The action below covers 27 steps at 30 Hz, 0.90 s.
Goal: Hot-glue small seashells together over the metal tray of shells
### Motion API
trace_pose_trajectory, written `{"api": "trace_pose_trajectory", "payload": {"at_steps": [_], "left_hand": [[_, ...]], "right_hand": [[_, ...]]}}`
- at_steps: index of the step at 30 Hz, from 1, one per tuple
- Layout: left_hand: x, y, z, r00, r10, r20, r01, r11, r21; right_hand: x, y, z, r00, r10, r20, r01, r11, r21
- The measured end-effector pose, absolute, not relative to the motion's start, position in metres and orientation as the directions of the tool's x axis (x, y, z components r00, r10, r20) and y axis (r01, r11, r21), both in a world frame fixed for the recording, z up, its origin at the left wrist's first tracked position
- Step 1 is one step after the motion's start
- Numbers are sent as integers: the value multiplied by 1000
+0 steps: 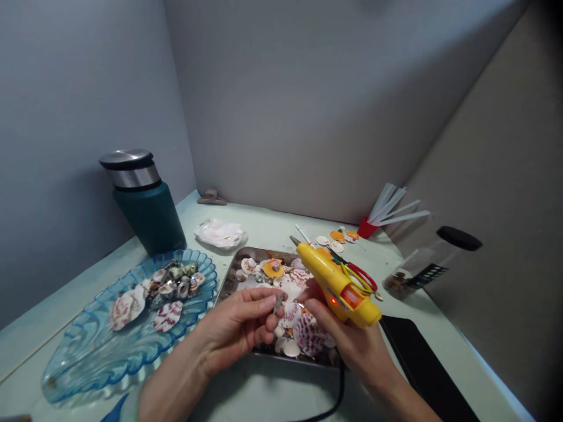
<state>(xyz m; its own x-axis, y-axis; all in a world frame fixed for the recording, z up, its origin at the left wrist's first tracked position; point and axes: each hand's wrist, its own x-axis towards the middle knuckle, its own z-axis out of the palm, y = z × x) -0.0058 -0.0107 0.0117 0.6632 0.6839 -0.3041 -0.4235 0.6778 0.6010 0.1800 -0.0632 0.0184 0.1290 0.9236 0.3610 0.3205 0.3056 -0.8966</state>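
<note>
the left hand pinches a small, narrow grey piece between its fingers, over the silvery metal tray of loose, patterned shells; it looks unattached. the right hand grips a yellow plastic glue gun, nozzle apart.

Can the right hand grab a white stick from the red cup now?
Probably not: the right hand is full with the yellow glue gun, though the white sticks poke up uncovered.

We can read no words or numbers; the pale marks on the jar's black label are too small
</note>
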Motion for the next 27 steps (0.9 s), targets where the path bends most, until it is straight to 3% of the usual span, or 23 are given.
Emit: {"api": "trace_pose_trajectory", "payload": {"at_steps": [5,9,13,17,23,27], "left_hand": [[-2,-18,11,737,624,-260,-377,699,607],[-3,-23,9,725,653,-220,-383,647,659],[-4,-28,13,615,760,-212,-350,503,790],[-1,-31,20,469,856,-218,-173,331,928],[-3,-32,25,304,951,58,104,-94,990],[-5,-29,26,244,970,22,113,-51,992]], "right_hand": [[162,-59,27,15,930,368,252,353,-901],[160,-60,23,44,939,342,211,326,-921],[158,-62,19,176,942,286,153,261,-953],[153,-61,15,266,943,200,35,198,-980],[147,-58,13,294,944,153,-1,160,-987],[146,-56,15,259,946,196,83,180,-980]]}}
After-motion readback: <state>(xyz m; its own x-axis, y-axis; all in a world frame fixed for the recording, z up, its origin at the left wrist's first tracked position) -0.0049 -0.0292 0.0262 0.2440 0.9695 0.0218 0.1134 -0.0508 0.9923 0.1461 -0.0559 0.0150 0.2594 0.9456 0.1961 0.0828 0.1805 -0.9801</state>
